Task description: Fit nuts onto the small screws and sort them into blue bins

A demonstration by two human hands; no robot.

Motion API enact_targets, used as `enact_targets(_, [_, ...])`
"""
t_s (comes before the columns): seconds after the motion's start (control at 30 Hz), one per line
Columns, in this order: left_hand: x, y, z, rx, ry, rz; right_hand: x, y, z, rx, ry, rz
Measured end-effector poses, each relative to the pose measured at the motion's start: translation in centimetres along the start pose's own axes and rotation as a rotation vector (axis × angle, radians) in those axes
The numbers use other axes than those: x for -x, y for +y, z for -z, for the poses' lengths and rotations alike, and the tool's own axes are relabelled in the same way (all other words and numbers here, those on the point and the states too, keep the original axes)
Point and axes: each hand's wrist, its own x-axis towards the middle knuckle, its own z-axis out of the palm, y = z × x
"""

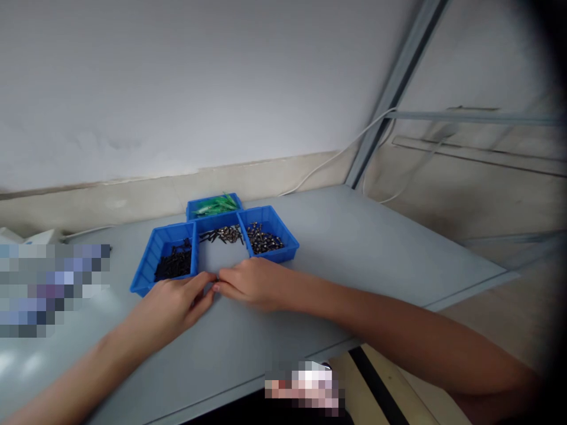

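Note:
My left hand (pixel 179 301) and my right hand (pixel 252 283) meet fingertip to fingertip just above the table. Both are closed in a pinch, and whatever lies between the fingertips is too small and hidden to name. Beside my left hand stands a blue bin (pixel 146 260) with small black parts (pixel 175 262). Behind my right hand, another blue bin (pixel 287 248) holds small metal-and-black parts (pixel 262 239). Between these bins a loose pile of similar metal-tipped black pieces (pixel 225 234) lies on the table. A third blue bin (pixel 219 223) at the back contains green pieces (pixel 217 205).
The grey table (pixel 354 242) runs back to the wall (pixel 199 88). A metal frame post (pixel 381 112) rises at its far right corner, with a white cable (pixel 328 162) running past. Blurred-out items lie at the left and at the front edge. A wooden stool-like surface (pixel 385 378) is below right.

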Motion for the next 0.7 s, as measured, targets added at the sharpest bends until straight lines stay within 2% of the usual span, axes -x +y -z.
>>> enact_targets(0.1, [-0.03, 0.1, 0.07, -0.002, 0.011, -0.005, 0.03, -0.17, 0.22, 0.005, -0.008, -0.037])
enact_targets(0.7, [0.05, -0.09, -0.03, -0.026, 0.015, -0.004, 0.03, 0.02, -0.05, -0.015, -0.009, -0.048])
